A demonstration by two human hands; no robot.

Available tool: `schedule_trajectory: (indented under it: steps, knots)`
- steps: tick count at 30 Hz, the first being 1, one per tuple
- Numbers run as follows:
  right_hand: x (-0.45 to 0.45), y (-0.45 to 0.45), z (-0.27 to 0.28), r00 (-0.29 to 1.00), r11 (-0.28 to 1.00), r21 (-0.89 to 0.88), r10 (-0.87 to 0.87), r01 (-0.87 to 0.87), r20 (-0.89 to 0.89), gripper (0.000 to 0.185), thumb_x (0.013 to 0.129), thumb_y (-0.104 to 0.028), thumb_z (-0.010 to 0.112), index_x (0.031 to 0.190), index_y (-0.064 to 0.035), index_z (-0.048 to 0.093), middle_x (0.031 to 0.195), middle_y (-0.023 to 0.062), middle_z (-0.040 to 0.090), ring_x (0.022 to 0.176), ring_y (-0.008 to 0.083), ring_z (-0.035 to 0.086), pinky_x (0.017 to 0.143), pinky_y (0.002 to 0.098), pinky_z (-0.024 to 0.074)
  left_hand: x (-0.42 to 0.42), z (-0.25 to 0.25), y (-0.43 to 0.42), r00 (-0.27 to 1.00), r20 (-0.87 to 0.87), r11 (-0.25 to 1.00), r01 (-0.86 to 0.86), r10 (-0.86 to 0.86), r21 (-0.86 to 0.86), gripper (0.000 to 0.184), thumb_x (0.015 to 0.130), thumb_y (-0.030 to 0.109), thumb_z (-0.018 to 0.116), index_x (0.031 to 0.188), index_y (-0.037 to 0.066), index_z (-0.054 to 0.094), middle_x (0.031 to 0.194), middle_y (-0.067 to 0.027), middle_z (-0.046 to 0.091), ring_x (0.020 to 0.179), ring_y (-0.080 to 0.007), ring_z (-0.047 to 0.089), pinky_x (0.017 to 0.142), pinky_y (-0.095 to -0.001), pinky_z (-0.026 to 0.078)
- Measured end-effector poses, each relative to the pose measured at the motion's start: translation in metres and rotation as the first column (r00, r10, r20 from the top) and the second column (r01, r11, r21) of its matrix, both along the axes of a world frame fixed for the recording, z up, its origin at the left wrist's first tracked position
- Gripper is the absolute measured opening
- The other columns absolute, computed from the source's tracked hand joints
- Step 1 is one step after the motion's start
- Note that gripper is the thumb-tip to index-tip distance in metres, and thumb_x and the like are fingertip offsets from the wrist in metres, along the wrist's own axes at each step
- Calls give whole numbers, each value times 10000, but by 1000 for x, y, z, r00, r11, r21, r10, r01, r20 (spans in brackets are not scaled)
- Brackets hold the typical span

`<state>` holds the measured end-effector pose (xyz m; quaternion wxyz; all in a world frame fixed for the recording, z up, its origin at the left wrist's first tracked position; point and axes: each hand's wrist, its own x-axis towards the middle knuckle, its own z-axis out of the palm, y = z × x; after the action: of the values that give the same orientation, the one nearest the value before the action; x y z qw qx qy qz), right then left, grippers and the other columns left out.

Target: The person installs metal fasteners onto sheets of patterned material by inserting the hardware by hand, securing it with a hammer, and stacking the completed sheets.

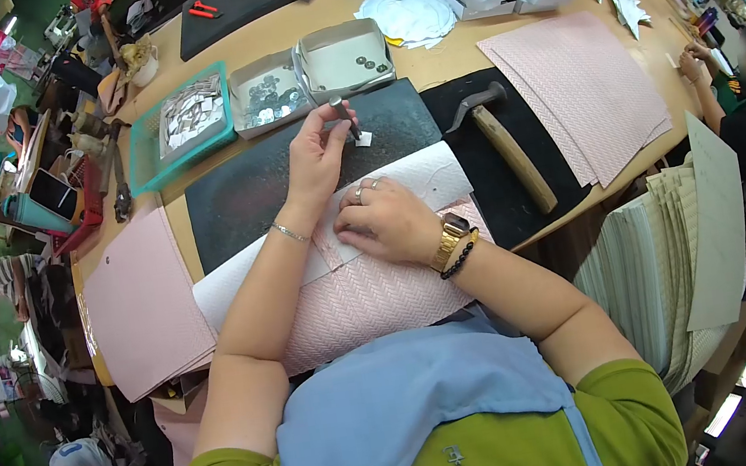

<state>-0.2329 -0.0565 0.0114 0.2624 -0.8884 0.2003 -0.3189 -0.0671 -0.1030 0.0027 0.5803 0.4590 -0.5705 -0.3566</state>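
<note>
My left hand (319, 153) pinches a metal punch (346, 116), its lower end by a small white square (363, 139) on the dark board (243, 176). My right hand (387, 219) lies on the folded pink textured sheet (367, 295), whose white underside (426, 172) is turned up; its fingers are bent and pressed on the sheet. Right of the board, a hammer (513, 153) with a wooden handle rests on a black cloth (456, 109).
A teal basket (137, 160) of small pieces and two boxes (309, 92) of metal parts stand behind the board. Pink sheets (595, 91) lie right, more (137, 302) left. A sheet stack (655, 262) stands right. People sit around; a co-worker's hand (690, 64) shows at right.
</note>
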Motion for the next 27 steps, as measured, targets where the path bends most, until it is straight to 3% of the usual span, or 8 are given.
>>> schedule_trajectory:
  steps: [3,9,15,18,21,24,25,27]
  knots:
    - [1,0,1,1000,1000,-25,-2,3,22,121,806,-195,727,835,-92,671,887,53,647,881,260,603,799,402,467,1,3,1,1000,9,997,20,-21,71,250,995,32,573,1241,-11,567,1141,-69,650,1045,-131,638,930,-261,503]
    - [2,0,1,1000,999,-40,-18,18,3,83,818,-196,724,853,-133,682,920,34,634,868,254,608,790,394,448,0,-1,1,998,51,997,33,-36,69,229,992,25,576,1218,-14,572,1129,-59,650,1035,-123,641,924,-262,507]
    - [1,0,2,1000,999,-38,-1,1,0,122,818,-211,722,842,-101,673,868,47,628,881,250,602,790,399,463,-2,-8,-1,998,68,1000,5,-4,-19,236,975,55,611,1206,11,610,1068,-64,708,962,-119,678,828,-267,536]
    - [0,1,4,1000,999,-53,-11,11,-9,99,821,-211,728,878,-138,692,942,40,649,861,248,618,784,385,456,-5,-5,2,988,155,999,-11,17,-39,231,971,49,610,1199,13,608,1062,-83,710,952,-135,687,822,-284,545]
    - [-14,4,24,996,985,-144,-92,94,23,116,825,-217,720,851,-111,681,933,59,670,914,255,631,807,394,480,-6,4,5,963,267,999,-27,36,-37,227,964,36,609,1190,13,603,1057,-109,710,940,-165,697,812,-300,552]
    - [-66,-28,38,933,908,-218,-354,358,58,196,829,-229,730,985,-117,691,977,90,685,860,302,647,772,420,508,-8,8,7,962,271,998,-16,30,-57,199,986,25,582,1182,-3,599,1023,-72,702,943,-113,666,849,-267,524]
    - [-87,-34,42,850,840,-174,-526,515,-23,258,831,-248,740,1035,-101,684,975,107,679,891,323,640,781,435,509,-8,6,7,959,281,998,-16,35,-68,199,986,27,583,1182,-1,599,1026,-77,703,941,-116,667,843,-267,525]
    - [-132,-49,20,626,665,-283,-747,691,-223,372,856,-333,737,1129,-101,640,1006,142,637,935,356,621,797,453,509,-8,6,6,952,303,995,-19,49,-100,199,985,30,584,1182,2,599,1030,-86,704,936,-121,670,832,-269,529]
